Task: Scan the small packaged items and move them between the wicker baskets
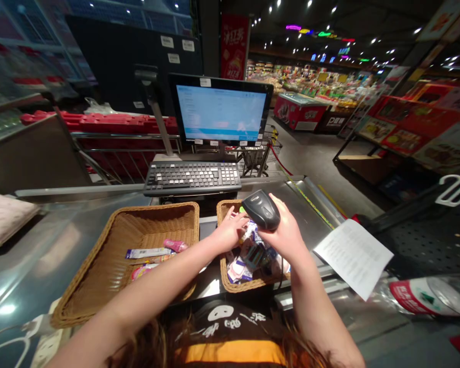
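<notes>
My right hand (285, 230) is wrapped round a black handheld barcode scanner (262, 209), its head pointing left and its cord hanging down. Below it is a small wicker basket (230, 285) full of little wrapped packets (239, 270), many purple and white. My left hand (231, 234) reaches over this basket's left rim, fingers stretched and apart, close to the scanner's head. Something small and bright green (242, 209) shows by its fingertips; whether they touch it I cannot tell. A larger wicker basket (99, 250) to the left holds a pink bottle-shaped pack (175, 245) and a slim purple-white packet (147, 253).
A keyboard (193, 176) and a lit monitor (220, 115) stand behind the baskets. A printed paper sheet (354, 255) and a large plastic bottle with a red label (425, 296) are at my right. A pale cushion-like object (3, 220) is far left.
</notes>
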Demonstrator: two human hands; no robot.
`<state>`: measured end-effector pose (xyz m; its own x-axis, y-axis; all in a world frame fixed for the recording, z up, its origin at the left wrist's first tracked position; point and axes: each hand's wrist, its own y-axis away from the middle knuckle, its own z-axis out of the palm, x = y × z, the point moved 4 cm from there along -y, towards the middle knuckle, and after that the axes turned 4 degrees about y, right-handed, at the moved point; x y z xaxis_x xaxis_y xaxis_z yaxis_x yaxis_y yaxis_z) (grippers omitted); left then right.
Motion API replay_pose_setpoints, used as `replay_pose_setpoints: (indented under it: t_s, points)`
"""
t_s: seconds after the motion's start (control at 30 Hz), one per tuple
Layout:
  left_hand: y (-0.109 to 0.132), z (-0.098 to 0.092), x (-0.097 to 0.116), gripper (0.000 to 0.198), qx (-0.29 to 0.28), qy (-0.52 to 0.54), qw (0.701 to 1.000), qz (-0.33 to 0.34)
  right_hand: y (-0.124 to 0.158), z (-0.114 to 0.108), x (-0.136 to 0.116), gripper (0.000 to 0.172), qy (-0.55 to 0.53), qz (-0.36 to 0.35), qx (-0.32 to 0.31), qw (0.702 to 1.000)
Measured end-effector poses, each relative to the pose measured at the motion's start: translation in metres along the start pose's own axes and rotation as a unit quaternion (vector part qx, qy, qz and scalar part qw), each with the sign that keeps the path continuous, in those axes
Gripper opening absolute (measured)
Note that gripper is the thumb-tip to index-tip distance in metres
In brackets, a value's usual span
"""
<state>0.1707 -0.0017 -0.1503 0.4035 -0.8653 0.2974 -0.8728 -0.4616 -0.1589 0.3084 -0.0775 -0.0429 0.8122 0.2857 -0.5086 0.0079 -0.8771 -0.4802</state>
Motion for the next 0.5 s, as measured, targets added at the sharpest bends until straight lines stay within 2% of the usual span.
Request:
replay_pose_setpoints:
  t_s: [0.1,0.2,0.4,0.5]
  points:
    - [0.002,-0.014,-0.01,0.013,-0.007,-0.034,0.999,-0.006,0.0,-0.001,0.003,0.059,0.003,0.007,0.006,1.0]
    - [0.006,-0.021,-0.021,0.015,-0.005,-0.067,0.997,-0.039,0.0,-0.002,0.005,0.06,0.001,0.007,0.01,1.0]
    - [0.005,-0.01,-0.03,0.013,0.0,-0.06,0.993,-0.097,-0.002,-0.001,0.004,0.058,-0.015,0.003,0.006,1.0]
    - [0.006,-0.01,-0.032,0.013,0.019,-0.043,0.994,-0.1,-0.001,-0.001,0.006,0.059,-0.012,0.011,0.004,1.0]
